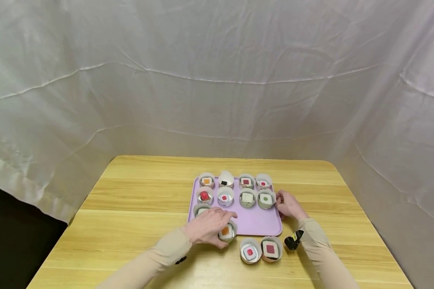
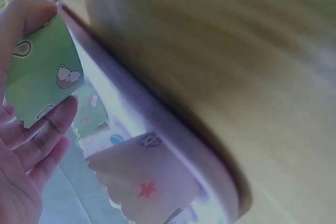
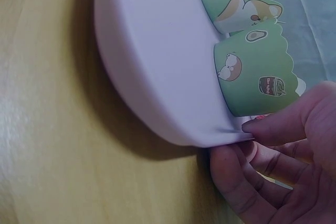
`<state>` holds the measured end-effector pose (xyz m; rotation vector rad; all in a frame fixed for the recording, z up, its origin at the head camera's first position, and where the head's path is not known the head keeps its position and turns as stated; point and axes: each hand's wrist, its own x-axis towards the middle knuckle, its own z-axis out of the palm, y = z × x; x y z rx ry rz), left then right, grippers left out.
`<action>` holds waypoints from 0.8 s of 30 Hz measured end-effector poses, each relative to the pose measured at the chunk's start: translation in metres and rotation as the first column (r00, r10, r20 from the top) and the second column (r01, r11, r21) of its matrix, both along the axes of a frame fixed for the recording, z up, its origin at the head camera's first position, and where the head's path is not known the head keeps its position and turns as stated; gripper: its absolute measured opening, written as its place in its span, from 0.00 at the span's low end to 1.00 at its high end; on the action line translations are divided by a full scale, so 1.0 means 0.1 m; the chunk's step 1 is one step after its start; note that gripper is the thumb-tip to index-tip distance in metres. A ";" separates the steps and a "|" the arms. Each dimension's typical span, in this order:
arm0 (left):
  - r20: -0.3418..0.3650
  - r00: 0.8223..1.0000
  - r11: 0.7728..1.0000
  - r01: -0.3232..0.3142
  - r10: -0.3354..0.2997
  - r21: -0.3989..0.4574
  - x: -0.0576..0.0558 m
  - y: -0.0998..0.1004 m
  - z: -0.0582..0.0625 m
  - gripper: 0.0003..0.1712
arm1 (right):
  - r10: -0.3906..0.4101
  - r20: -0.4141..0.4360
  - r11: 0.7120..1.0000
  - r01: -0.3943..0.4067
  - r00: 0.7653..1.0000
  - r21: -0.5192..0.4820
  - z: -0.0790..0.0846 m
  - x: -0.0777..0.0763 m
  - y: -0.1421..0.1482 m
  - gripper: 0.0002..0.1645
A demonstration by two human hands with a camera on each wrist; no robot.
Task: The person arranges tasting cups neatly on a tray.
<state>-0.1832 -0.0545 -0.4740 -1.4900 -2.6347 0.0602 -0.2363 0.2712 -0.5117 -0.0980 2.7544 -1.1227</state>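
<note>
My left hand [image 1: 207,225] grips a green patterned paper cup [image 2: 46,74] between thumb and fingers at the lilac tray's front edge. Inside that cup is a white square piece with an orange centre [image 1: 226,231]. Fingers and thumb of my right hand [image 1: 289,204] pinch the rim of the tray [image 3: 157,51] on its right side, close beside a green cup [image 3: 257,72]. Another cup [image 1: 201,208] on the tray is partly hidden behind my left hand. Whether the held cup touches the tray, I cannot tell.
Several paper cups with square sushi-like pieces stand in rows on the tray, among them one with a red piece [image 1: 204,196]. Two more cups, one red-centred [image 1: 250,253] and one dark-red-centred [image 1: 270,249], stand on the wooden table [image 1: 130,200] before it. Pale curtains [image 1: 217,100] enclose the table.
</note>
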 end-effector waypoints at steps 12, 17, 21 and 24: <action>0.037 0.998 0.998 -0.057 0.058 -0.025 -0.18 0.04 0.06 0.46 | 0.001 -0.003 1.000 -0.001 1.000 0.015 0.00 0.00 0.00 0.12; 0.026 0.996 0.996 -0.080 0.081 -0.045 -0.24 0.07 0.06 0.40 | 0.000 -0.008 1.000 0.000 1.000 0.011 0.00 0.00 0.00 0.12; 0.013 0.995 0.992 -0.101 0.102 -0.074 -0.26 0.10 0.07 0.38 | -0.006 -0.009 1.000 0.006 1.000 0.006 0.00 0.00 0.00 0.12; 0.011 0.994 0.990 -0.112 0.113 -0.088 -0.26 0.11 0.07 0.38 | -0.010 -0.002 1.000 0.010 1.000 0.003 0.00 0.01 -0.01 0.13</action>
